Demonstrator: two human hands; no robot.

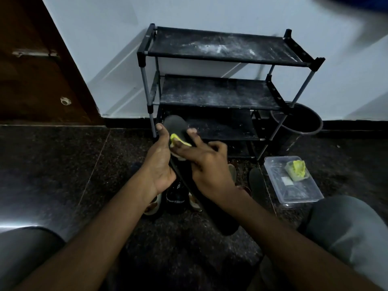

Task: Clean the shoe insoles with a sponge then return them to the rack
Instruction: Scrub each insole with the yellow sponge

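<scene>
A long black insole runs from the rack's foot down toward my lap, its near end at bottom centre. My left hand holds it from the left, thumb up along its edge. My right hand presses a yellow-green sponge against the insole's upper part, fingers curled over it. The black three-shelf shoe rack stands against the wall behind, its shelves dusty and bare. More insoles and a black shoe lie on the floor under my hands; another dark insole lies to the right.
A clear plastic box holding a small tub of yellow-green material sits on the floor at right. A dark bucket stands beside the rack. A brown door is at left. My knees frame the dark stone floor.
</scene>
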